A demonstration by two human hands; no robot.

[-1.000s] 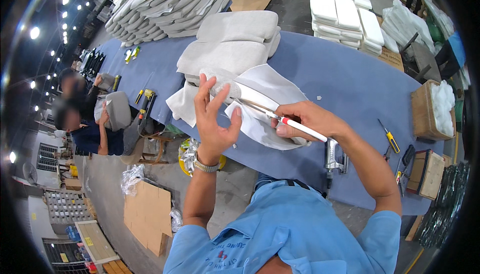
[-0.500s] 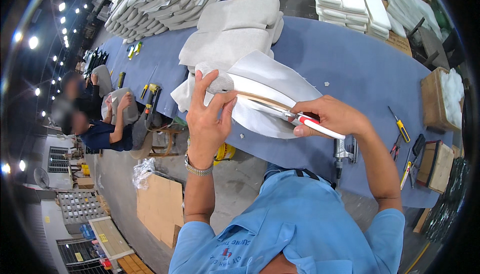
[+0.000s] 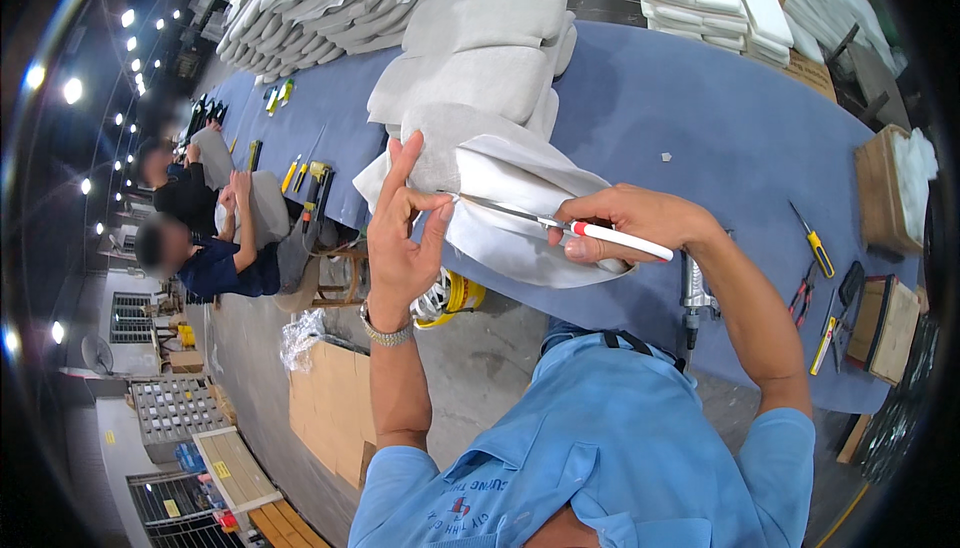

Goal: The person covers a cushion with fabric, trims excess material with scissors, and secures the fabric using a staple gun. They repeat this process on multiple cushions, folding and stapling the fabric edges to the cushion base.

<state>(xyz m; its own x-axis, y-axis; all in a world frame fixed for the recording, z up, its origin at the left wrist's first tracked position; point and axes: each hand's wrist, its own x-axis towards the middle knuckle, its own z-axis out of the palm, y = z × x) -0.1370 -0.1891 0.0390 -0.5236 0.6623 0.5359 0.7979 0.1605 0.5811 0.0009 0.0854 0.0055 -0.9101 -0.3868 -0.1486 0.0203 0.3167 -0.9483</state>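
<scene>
More of the gray cushion [image 3: 440,153] shows than half a second ago, and white cloth [image 3: 510,173] hides the tan strip, so work seems narrowed to one edge over the tabletop [image 3: 740,128]. The left hand [image 3: 400,248] pinches that edge; the right hand [image 3: 640,216] grips scissors [image 3: 515,213], tips beside the pinch.

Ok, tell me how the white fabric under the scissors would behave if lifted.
The white fabric would probably be floppy, since it already lies in soft folds with a curved, loose edge. It looks like thin sheet, so likely light for its size. It might also catch on the scissors, whose blades reach across it.
</scene>
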